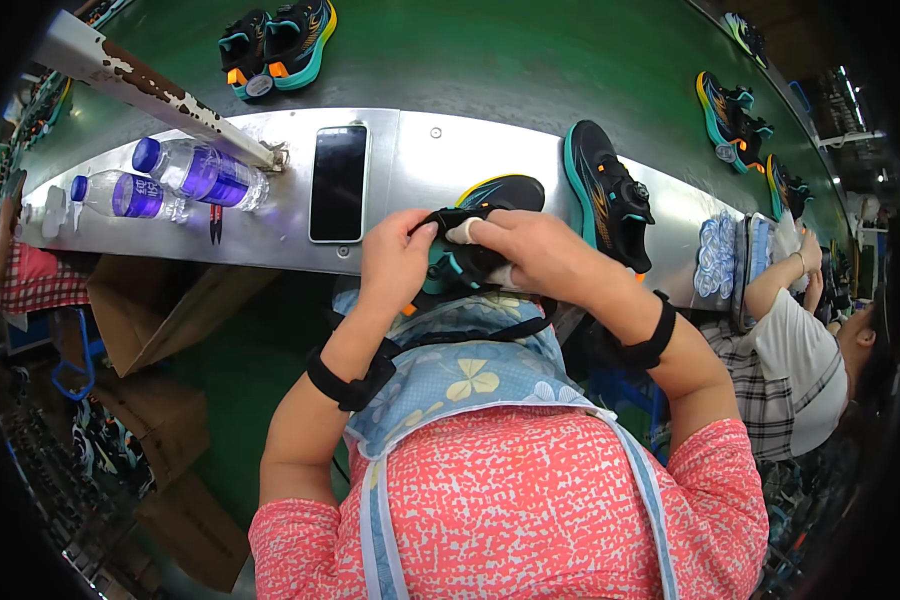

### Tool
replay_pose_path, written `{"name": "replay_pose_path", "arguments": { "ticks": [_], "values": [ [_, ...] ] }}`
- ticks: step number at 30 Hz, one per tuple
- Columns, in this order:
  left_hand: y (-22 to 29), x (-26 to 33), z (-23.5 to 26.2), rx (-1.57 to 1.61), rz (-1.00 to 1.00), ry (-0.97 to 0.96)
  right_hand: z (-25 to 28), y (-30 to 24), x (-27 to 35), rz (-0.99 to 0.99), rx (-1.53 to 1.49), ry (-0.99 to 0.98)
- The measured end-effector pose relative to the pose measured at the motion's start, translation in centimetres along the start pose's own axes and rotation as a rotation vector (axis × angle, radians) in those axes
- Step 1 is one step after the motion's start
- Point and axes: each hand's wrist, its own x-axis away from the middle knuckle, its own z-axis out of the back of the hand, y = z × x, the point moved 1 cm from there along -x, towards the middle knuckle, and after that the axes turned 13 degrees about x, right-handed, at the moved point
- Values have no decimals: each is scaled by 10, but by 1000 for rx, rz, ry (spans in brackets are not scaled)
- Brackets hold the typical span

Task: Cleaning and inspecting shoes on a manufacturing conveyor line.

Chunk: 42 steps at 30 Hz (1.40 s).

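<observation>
A black sneaker [519, 189] with yellow and teal trim sits at the edge of the metal ledge [365, 258], right in front of me, its toe pointing away. My left hand [394, 256] is closed at the left side of its opening, thumb and fingers pinching the upper. From the right, my right hand [542, 252], with white covers on some fingertips, grips the shoe near its tongue. What exactly lies between my fingertips is partly hidden. A second sneaker [602, 185], black with a teal sole and a dial on top, stands just to the right, touched by neither hand.
Left of the shoe lies a phone [339, 185]. Two water bottles [205, 172] lie beside a chipped white post [160, 85]. Several sneakers [300, 45] ride on the green belt [490, 60]. At right, a co-worker [795, 370] sits near small clear-blue packets [716, 258]. Cardboard boxes [155, 310] stand below left.
</observation>
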Motion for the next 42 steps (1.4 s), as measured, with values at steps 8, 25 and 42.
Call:
{"name": "replay_pose_path", "arguments": {
  "ticks": [8,25,42],
  "values": [
    [30,38,10,177,125,-168,1,4,4,-87,-41,1],
    [24,42,-11,399,425,-345,6,-2,3,-144,-155,99],
    [33,48,-15,336,366,-253,-11,-10,2,-153,113,262]
  ]
}}
